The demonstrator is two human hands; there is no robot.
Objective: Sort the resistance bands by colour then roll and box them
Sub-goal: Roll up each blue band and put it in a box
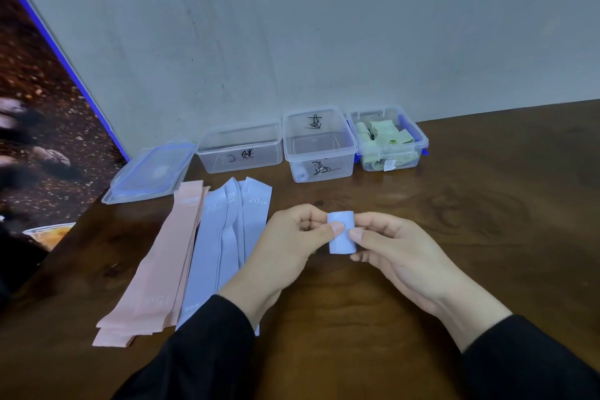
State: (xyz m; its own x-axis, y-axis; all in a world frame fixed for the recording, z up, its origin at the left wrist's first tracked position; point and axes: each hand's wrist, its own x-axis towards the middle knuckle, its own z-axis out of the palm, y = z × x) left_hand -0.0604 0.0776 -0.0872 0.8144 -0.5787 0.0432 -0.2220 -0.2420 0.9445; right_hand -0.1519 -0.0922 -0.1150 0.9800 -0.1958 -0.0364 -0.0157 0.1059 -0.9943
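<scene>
The rolled blue band (341, 232) sits above the wooden table (454, 237), pinched from both sides — the left hand (292, 243) holds its left edge between thumb and fingers, the right hand (393, 247) its right edge. It looks fully wound, so the rolling step for this one seems done and boxing comes next. The middle box (319, 146) already holds one blue roll (302, 176) in its near-left corner, so that is probably the target; the right box (389, 140) is full of green rolls (383, 135), and the left box (240, 148) looks empty. The next move calls for keeping the roll squeezed so it does not spring open. Flat blue bands (227, 237) and pink bands (162, 263) wait at the left — unrolled.
</scene>
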